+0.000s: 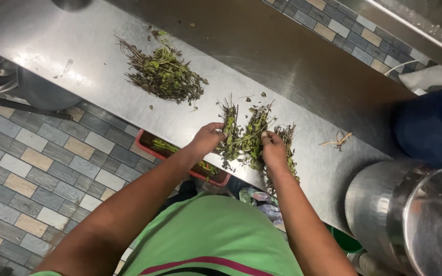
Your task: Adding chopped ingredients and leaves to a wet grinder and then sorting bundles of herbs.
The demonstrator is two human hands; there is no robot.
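Head view: left hand [208, 137] and right hand [273, 148] are both working a bunch of leafy green herb sprigs [249, 135] at the near edge of the steel table [282, 56]. Left grip is clenching around a clump of stems on the bunch's left side; right grip is pinching sprigs on its right side, fingers curled in. Bunch is sitting between the two hands, stems fanning up and away from the person, likely so leaves and stalks can be pulled apart. Second pile of herbs [163, 74] is lying well apart, farther up the table to the left, looking like a kept-separate heap. Red tray [147, 139] is sitting below the table edge under the left forearm, some greens showing in it; most of it is being hidden by the arm and table. Steel pot [384, 204] is standing at the right, cut off by the frame. Small dry stem scrap [337, 139] is lying near the bunch's right. Fingertips are buried in leaves, so exact contact is hard to make out.
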